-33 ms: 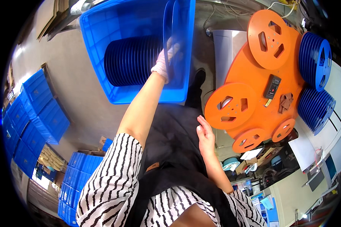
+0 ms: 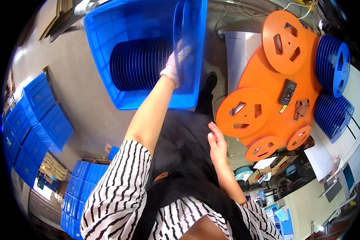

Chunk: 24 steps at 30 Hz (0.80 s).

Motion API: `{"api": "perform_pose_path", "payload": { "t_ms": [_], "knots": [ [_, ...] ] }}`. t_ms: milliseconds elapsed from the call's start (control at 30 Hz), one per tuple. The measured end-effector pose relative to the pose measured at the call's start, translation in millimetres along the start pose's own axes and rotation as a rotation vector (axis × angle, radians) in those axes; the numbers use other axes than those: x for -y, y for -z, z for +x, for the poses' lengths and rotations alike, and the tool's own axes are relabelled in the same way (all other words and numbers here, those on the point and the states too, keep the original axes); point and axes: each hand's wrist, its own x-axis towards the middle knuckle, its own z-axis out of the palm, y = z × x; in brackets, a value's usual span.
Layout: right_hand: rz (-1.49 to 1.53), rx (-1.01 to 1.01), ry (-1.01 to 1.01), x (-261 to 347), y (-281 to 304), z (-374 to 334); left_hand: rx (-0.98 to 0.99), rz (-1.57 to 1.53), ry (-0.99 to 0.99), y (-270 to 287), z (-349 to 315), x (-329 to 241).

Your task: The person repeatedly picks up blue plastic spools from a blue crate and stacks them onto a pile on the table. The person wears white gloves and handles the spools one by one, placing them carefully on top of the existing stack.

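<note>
Two hands are in use. Right hand [image 2: 217,146]: empty, fingers extended, beside the black apron [image 2: 180,148]. Left hand [image 2: 178,60], in a pale pink covering: appears to grasp one blue reel [image 2: 185,18], edge-on over the blue tub [image 2: 158,107]; grip tightness cannot be told. Handling, by judgement: light, stiff, smooth enough to slip; thin flanges may flex or crack. Take hold at the core between the flanges; avoid pinching one rim. Obstructions: the tub's right wall stands close on one side, the row of reels [image 2: 138,64] on the other. To the right, an orange table [image 2: 254,76] carries orange discs [image 2: 242,112], a black handheld device [image 2: 287,93] and a brown cloth [image 2: 301,109]; stacked blue reels [image 2: 333,64] stand beyond. Far left: blue crates [image 2: 42,106].
</note>
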Motion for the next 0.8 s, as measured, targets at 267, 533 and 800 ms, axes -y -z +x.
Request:
{"api": "perform_pose_path", "payload": {
  "t_ms": [267,533,800],
  "knots": [
    [-0.126,0.040,0.080,-3.2,-20.3,32.1,-0.248,0.382,0.018,93.9,-23.8,60.2],
    [-0.320,0.164,0.156,-10.5,-77.3,128.2,-0.500,0.879,0.031,241.1,-62.8,149.4],
    [-0.496,0.061,0.343,-9.0,-162.0,268.2,-0.542,1.094,-0.465,261.9,-34.5,131.7]
  ]
}}
